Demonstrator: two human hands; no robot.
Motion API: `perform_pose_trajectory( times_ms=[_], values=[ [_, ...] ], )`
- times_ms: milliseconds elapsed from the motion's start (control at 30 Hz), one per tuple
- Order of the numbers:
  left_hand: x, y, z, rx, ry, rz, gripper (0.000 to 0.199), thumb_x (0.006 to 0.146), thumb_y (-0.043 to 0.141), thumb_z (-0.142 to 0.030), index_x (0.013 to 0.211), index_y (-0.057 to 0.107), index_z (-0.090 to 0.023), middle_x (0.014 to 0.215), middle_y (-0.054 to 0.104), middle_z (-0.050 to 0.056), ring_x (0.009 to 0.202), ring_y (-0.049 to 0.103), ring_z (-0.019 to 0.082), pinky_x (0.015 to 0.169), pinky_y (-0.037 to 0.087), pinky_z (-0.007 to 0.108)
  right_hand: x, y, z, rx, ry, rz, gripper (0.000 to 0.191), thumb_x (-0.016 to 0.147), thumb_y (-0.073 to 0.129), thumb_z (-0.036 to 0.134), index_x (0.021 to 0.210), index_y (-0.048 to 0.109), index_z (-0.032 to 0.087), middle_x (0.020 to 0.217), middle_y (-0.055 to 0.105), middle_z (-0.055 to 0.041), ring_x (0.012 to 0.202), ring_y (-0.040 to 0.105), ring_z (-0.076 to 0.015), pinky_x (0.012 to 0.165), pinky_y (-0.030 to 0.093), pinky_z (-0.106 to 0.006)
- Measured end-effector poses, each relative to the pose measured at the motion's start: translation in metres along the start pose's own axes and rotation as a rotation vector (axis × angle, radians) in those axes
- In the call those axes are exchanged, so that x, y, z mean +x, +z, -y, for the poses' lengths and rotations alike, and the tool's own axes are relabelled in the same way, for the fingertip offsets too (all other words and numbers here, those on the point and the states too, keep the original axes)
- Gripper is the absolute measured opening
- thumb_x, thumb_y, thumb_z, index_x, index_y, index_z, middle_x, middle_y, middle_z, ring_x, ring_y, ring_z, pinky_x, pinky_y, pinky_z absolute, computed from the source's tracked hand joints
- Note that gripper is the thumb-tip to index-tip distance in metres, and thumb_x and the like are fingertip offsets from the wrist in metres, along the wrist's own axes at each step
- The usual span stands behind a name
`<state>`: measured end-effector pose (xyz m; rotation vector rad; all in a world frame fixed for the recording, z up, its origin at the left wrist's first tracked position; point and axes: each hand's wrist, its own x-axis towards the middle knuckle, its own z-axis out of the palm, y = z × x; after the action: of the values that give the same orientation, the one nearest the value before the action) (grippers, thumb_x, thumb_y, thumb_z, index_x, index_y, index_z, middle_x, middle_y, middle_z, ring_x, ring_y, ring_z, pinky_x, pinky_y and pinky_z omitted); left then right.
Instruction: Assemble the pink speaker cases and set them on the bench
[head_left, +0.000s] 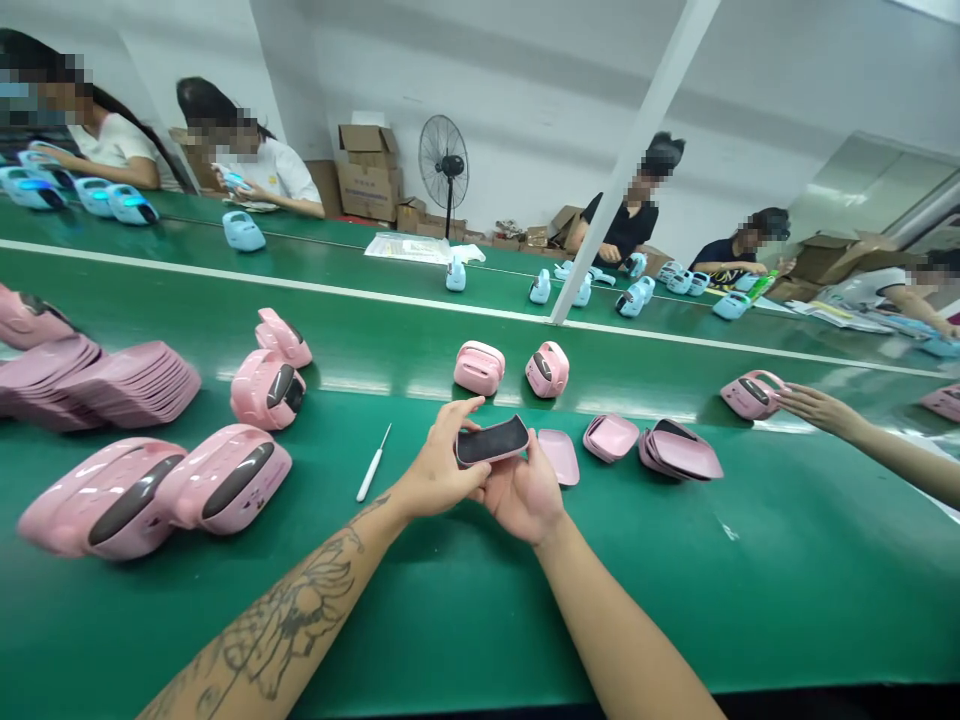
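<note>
Between my two hands is a small curved pink part with a dark inner face (493,441), tilted up toward me. My left hand (442,462) grips its left end, thumb along the lower edge. Fingers of my right hand (525,487) hold its right end and support it from below. Just right of my hands a flat pink panel (559,457) lies on the green table (450,620). Beyond my hands stand a pink device (480,368) and another pink device (548,370). A white-handled screwdriver (370,474) lies left of my left hand.
Several pink devices (225,480) and stacked pink panels (135,385) sit at the left. Smaller panel stacks (679,452) lie to the right. Another person's hand (806,403) touches a pink device (752,395). Across a white divider (337,293), several people handle blue devices.
</note>
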<state>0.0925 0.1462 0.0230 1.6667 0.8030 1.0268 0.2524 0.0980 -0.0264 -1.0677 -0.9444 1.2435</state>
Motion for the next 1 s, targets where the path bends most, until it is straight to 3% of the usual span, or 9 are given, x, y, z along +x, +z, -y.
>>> perform_pose_trajectory(
  times_ms=[100, 200, 300, 433, 567, 700, 800, 900, 1000],
  values=[
    [0.006, 0.011, 0.001, -0.073, -0.103, -0.130, 0.083, 0.065, 0.080, -0.021, 0.145, 0.059, -0.023, 0.148, 0.054, 0.013, 0.122, 0.063, 0.030, 0.121, 0.047, 0.053, 0.005, -0.005, -0.008, -0.017, -0.131, -0.063, 0.067, 0.100, 0.047, 0.073, 0.147, 0.061, 0.027, 0.150, 0.070, -0.0141, 0.136, 0.070, -0.0338, 0.112, 0.057, -0.062],
    [0.010, 0.023, 0.004, -0.144, -0.198, -0.206, 0.085, 0.074, 0.080, -0.033, 0.153, 0.049, -0.022, 0.153, 0.048, 0.017, 0.118, 0.066, 0.028, 0.113, 0.053, 0.051, 0.007, -0.008, -0.017, -0.101, -0.265, -0.136, 0.097, 0.083, 0.082, 0.052, 0.166, 0.038, 0.029, 0.177, 0.041, -0.0132, 0.164, 0.042, -0.0317, 0.135, 0.033, -0.058],
    [0.008, 0.040, 0.001, -0.210, -0.290, -0.231, 0.087, 0.076, 0.084, -0.037, 0.154, 0.047, -0.024, 0.156, 0.046, 0.019, 0.118, 0.067, 0.026, 0.110, 0.054, 0.048, 0.003, -0.005, -0.020, -0.176, -0.325, -0.155, 0.123, 0.073, 0.092, 0.035, 0.174, 0.023, 0.024, 0.182, 0.030, -0.0177, 0.170, 0.030, -0.0329, 0.139, 0.022, -0.058],
    [0.001, 0.062, -0.013, -0.243, -0.386, -0.249, 0.087, 0.072, 0.093, -0.036, 0.150, 0.054, -0.024, 0.156, 0.047, 0.020, 0.119, 0.066, 0.028, 0.108, 0.054, 0.046, 0.002, -0.006, -0.018, -0.175, -0.366, -0.206, 0.131, 0.073, 0.094, 0.035, 0.176, 0.015, 0.023, 0.183, 0.026, -0.0214, 0.170, 0.032, -0.0351, 0.137, 0.029, -0.059],
    [0.010, 0.063, -0.019, -0.242, -0.391, -0.199, 0.077, 0.082, 0.087, -0.057, 0.145, 0.060, -0.022, 0.143, 0.062, 0.019, 0.112, 0.072, 0.029, 0.099, 0.057, 0.043, 0.009, -0.019, -0.006, -0.045, -0.392, -0.254, 0.124, 0.072, 0.096, 0.052, 0.172, 0.029, 0.023, 0.176, 0.041, -0.0221, 0.162, 0.045, -0.0394, 0.131, 0.039, -0.064],
    [0.058, 0.041, 0.000, -0.046, -0.298, -0.280, 0.062, 0.095, 0.070, -0.053, 0.146, 0.058, -0.022, 0.153, 0.058, 0.017, 0.139, 0.061, 0.033, 0.122, 0.044, 0.048, 0.012, -0.037, 0.019, 0.143, -0.398, -0.214, 0.088, 0.092, 0.056, 0.086, 0.155, 0.057, 0.025, 0.157, 0.064, -0.0205, 0.138, 0.069, -0.0410, 0.113, 0.055, -0.068],
    [0.104, 0.033, 0.027, 0.156, -0.318, -0.352, 0.089, 0.079, 0.085, -0.036, 0.157, 0.046, -0.018, 0.172, 0.035, 0.025, 0.165, 0.031, 0.042, 0.136, 0.020, 0.056, 0.009, -0.049, 0.036, 0.276, -0.356, -0.138, 0.087, 0.095, 0.036, 0.091, 0.144, 0.067, 0.027, 0.152, 0.069, -0.0197, 0.131, 0.073, -0.0408, 0.107, 0.056, -0.071],
    [0.137, 0.044, 0.049, 0.283, -0.314, -0.353, 0.123, 0.066, 0.095, -0.031, 0.169, 0.027, -0.018, 0.184, 0.008, 0.026, 0.173, 0.003, 0.043, 0.138, -0.003, 0.058, 0.007, -0.056, 0.042, 0.441, -0.280, -0.080, 0.085, 0.094, 0.035, 0.092, 0.140, 0.070, 0.029, 0.151, 0.070, -0.0170, 0.133, 0.071, -0.0391, 0.113, 0.051, -0.072],
    [0.155, 0.062, 0.059, 0.312, -0.313, -0.351, 0.138, 0.063, 0.097, -0.027, 0.174, 0.015, -0.020, 0.186, -0.001, 0.024, 0.173, -0.002, 0.044, 0.137, -0.008, 0.061, 0.009, -0.059, 0.040, 0.548, -0.226, -0.122, 0.083, 0.093, 0.040, 0.091, 0.134, 0.073, 0.026, 0.145, 0.073, -0.0167, 0.136, 0.070, -0.0380, 0.120, 0.046, -0.070]
  ],
)
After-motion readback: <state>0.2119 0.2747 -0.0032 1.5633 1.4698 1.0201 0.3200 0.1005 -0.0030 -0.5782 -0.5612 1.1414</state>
